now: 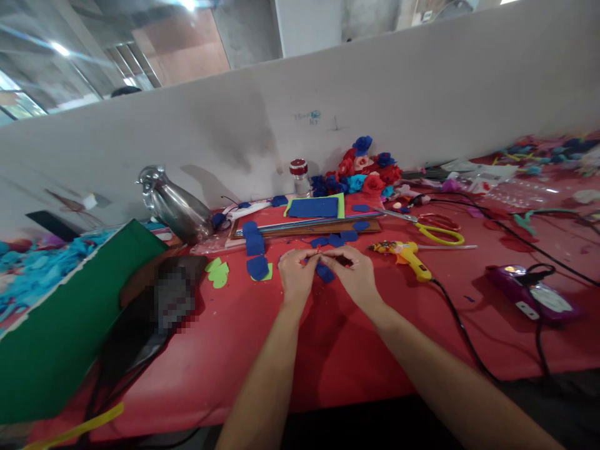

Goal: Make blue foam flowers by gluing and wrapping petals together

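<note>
Both of my hands meet over the red table (328,350), fingers pinched together. My left hand (296,273) and my right hand (355,272) pinch a small blue paper piece (324,272) between them, just above the tabletop. More blue cut pieces (255,245) lie in a stack to the left, and a few others (335,239) lie just behind my hands. A yellow glue gun (407,255) rests on the table right of my right hand, its black cord running toward the front edge.
Yellow-handled scissors (438,229), a wooden board (304,228) with blue sheet, a small jar (300,177), paper flowers (363,169), a metal jug (175,206), a green box (65,312), green leaf cutouts (218,273) and a purple power strip (529,294) stand around. A white partition backs the table.
</note>
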